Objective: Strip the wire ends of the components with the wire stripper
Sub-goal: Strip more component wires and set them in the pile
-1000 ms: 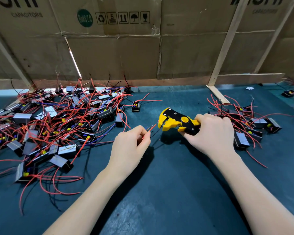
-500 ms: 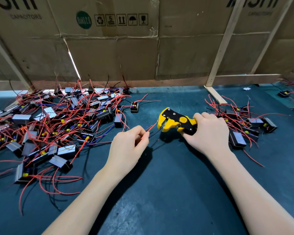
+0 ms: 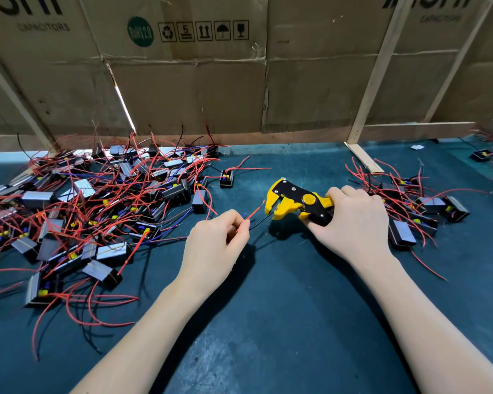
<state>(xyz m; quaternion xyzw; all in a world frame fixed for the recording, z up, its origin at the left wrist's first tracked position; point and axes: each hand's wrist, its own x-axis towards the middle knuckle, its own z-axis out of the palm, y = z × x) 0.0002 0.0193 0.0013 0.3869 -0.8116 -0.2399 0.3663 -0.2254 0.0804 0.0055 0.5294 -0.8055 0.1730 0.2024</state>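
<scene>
My right hand (image 3: 350,223) grips the handles of a yellow and black wire stripper (image 3: 293,201), its jaws pointing left. My left hand (image 3: 214,248) pinches a red wire (image 3: 254,212) and a black wire (image 3: 264,218) between thumb and fingers. The wire tips point at the stripper's jaws; the black tip reaches the lower jaw, the red tip ends just short of it. The component these wires belong to is hidden under my left hand.
A big tangled pile of black components with red wires (image 3: 97,211) covers the left of the dark green table (image 3: 282,322). A smaller pile (image 3: 416,211) lies right of my right hand. Cardboard walls (image 3: 197,89) and a wooden strut (image 3: 362,157) close the back.
Both hands stay almost in place. The stripper's jaws have opened a little, and the wire tips now sit slightly closer to them.
</scene>
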